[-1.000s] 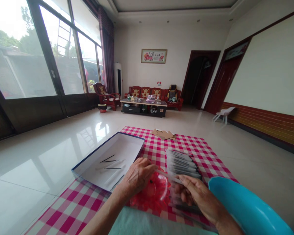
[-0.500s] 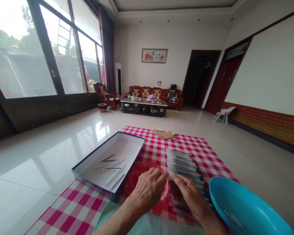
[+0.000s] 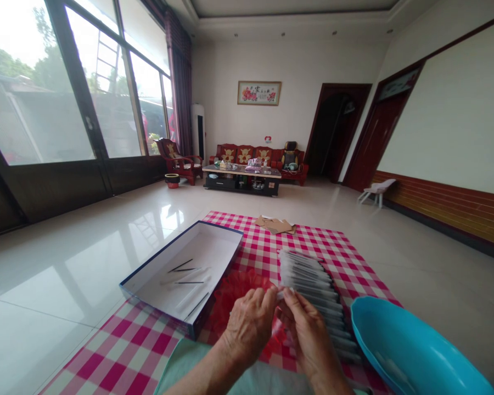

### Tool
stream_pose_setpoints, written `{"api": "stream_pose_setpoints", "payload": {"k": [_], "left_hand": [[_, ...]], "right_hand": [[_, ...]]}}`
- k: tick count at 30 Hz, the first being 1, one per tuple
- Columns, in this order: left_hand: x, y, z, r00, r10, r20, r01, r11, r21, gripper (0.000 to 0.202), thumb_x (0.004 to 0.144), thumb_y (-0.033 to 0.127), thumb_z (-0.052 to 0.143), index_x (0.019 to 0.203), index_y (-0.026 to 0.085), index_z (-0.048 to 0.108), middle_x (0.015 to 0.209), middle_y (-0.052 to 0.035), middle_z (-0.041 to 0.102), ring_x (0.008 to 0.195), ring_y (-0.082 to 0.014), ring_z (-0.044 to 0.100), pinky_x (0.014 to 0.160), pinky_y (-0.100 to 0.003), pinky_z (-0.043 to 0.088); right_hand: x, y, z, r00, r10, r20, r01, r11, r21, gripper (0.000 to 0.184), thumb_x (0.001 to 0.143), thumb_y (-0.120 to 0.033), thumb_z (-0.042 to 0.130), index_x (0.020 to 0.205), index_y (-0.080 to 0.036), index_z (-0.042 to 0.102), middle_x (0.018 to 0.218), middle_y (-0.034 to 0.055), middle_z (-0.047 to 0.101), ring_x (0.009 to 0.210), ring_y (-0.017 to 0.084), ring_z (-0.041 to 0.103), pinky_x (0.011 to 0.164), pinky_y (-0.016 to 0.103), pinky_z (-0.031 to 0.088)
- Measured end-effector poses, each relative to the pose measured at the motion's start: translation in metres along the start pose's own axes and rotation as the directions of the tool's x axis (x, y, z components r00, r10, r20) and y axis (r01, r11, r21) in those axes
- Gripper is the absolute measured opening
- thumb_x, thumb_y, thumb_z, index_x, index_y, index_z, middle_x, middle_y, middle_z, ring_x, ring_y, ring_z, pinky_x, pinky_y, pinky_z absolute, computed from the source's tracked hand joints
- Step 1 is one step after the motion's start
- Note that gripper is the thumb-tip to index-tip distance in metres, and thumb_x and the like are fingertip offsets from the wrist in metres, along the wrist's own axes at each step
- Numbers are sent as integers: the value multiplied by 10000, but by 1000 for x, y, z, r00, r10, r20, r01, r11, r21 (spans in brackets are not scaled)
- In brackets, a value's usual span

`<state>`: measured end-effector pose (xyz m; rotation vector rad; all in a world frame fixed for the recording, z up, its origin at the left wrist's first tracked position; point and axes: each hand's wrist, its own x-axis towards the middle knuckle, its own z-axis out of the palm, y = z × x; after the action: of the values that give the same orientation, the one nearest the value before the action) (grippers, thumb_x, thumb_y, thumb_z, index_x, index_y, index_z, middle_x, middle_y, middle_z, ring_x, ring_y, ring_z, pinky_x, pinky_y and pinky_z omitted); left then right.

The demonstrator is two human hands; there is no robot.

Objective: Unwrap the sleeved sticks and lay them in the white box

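My left hand (image 3: pixel 251 323) is closed, its fingertips meeting those of my right hand (image 3: pixel 307 329) above a red scalloped plastic basket (image 3: pixel 226 296). Between the fingertips shows a small whitish piece (image 3: pixel 280 295), too small to name; my right thumb and forefinger pinch it. Whether my left fingers grip the same piece is hard to see. Just right of my hands, a row of pens (image 3: pixel 313 274) with frosted barrels and dark ends lies side by side, partly covered by my right hand.
Left of my hands stands a shallow white-lined box (image 3: pixel 206 241) holding several thin black sticks (image 3: pixel 189 282) and translucent sleeves. A blue basin (image 3: pixel 411 345) sits at right. Cardboard pieces (image 3: pixel 275 225) lie on the far part of the checked cloth (image 3: pixel 119 345). Pale green fabric (image 3: pixel 185 362) is nearest me.
My right hand has shifted slightly left and turned more upright, uncovering the lower pens. My left hand has dropped a little. The fingertips remain close together.
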<state>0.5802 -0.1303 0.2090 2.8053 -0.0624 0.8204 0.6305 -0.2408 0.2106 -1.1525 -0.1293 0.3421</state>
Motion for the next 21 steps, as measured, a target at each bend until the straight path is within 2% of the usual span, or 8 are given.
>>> {"api": "stream_pose_setpoints", "payload": {"k": [4, 7, 9, 11, 14, 16, 18, 21], "left_hand": [[5, 0, -16, 998, 30, 59, -19, 985, -169, 342, 895, 189, 389, 1223, 231, 476, 806, -27, 622, 674, -146, 581, 590, -227, 454], [10, -1, -33, 996, 40, 85, 1, 902, -432, 268, 908, 230, 376, 1071, 187, 584, 754, -25, 616, 627, -118, 563, 587, -206, 425], [13, -4, -40, 989, 4, 148, 91, 770, -632, 280, 907, 274, 398, 812, 149, 630, 640, -4, 576, 549, -86, 520, 560, -186, 393], [14, -8, -43, 960, -13, 281, 239, 567, -788, 366, 891, 343, 435, 630, 131, 579, 527, 21, 501, 453, -57, 435, 483, -171, 340], [15, -16, -41, 867, 63, 495, 469, 235, -851, 407, 842, 439, 493, 587, 124, 538, 463, 38, 441, 372, -42, 331, 388, -173, 258], [16, -19, -40, 822, 108, 559, 545, 137, -827, 415, 830, 456, 499, 585, 123, 529, 450, 40, 430, 351, -42, 313, 366, -178, 243], [16, -18, -40, 840, 94, 534, 509, 201, -837, 399, 844, 430, 487, 601, 118, 537, 471, 31, 454, 366, -44, 344, 379, -175, 266], [13, -8, -41, 946, 3, 324, 270, 542, -795, 252, 871, 332, 477, 801, 131, 611, 595, 15, 555, 461, -62, 458, 469, -170, 352]], "right_hand": [[-3, -10, 0, 1000, -14, 19, 15, 999, -30, 248, 686, -415, 706, 809, -202, 674, 805, 33, 717, 807, 226, 670, 596, 277, 535], [-4, -14, -1, 996, -33, 85, 35, 999, -28, 216, 731, -400, 677, 833, -211, 671, 877, 37, 715, 880, 221, 653, 658, 280, 533], [-5, -15, -2, 987, -61, 146, 63, 998, -8, 192, 763, -374, 656, 871, -216, 675, 933, 37, 709, 911, 206, 643, 743, 288, 520], [-5, -16, -3, 976, -83, 199, 85, 996, -2, 202, 785, -361, 638, 918, -214, 677, 966, 49, 703, 926, 207, 637, 786, 308, 509], [-6, -18, -5, 961, -103, 257, 112, 993, -21, 236, 789, -368, 633, 958, -210, 679, 975, 69, 701, 930, 224, 635, 788, 334, 510], [-6, -20, -6, 955, -106, 277, 121, 992, -40, 252, 780, -375, 641, 966, -209, 680, 966, 73, 703, 920, 228, 638, 786, 341, 511], [-6, -20, -6, 959, -102, 263, 117, 992, -42, 260, 774, -385, 645, 959, -207, 683, 956, 73, 706, 903, 227, 644, 777, 341, 516], [-5, -18, -2, 978, -103, 184, 108, 994, -14, 249, 769, -394, 647, 930, -209, 689, 934, 62, 712, 865, 220, 654, 751, 328, 524]]}}
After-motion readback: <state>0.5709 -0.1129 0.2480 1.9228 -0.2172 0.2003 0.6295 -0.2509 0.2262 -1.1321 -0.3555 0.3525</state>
